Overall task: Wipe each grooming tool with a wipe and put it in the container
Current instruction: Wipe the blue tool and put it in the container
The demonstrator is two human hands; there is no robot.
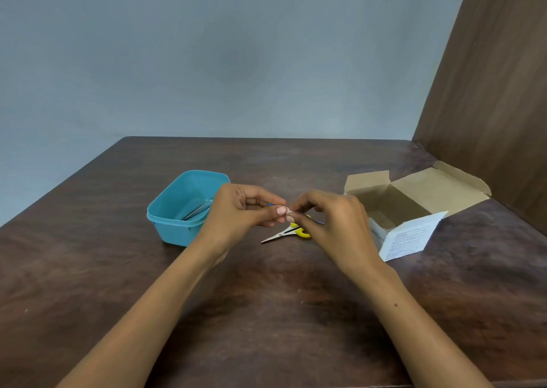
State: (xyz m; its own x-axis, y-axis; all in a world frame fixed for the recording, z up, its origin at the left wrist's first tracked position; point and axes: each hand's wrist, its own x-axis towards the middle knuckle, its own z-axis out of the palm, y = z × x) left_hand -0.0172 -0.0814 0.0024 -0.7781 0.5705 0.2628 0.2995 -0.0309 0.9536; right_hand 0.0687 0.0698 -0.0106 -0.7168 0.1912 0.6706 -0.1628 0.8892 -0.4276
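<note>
My left hand (245,210) and my right hand (334,218) meet above the table's middle. Both pinch a small white thing with a blue edge (287,211), which looks like a wipe packet; fingers hide most of it. Below the hands lie small scissors (285,233) with yellow handles, blades pointing left. A blue plastic container (177,210) stands left of my left hand, with a thin metal tool (196,210) lying inside it.
An open cardboard box (414,207) lies on its side at the right, flaps spread, printed label facing me. A brown panel (488,106) rises along the table's right edge. The dark wooden table (266,298) stretches toward me.
</note>
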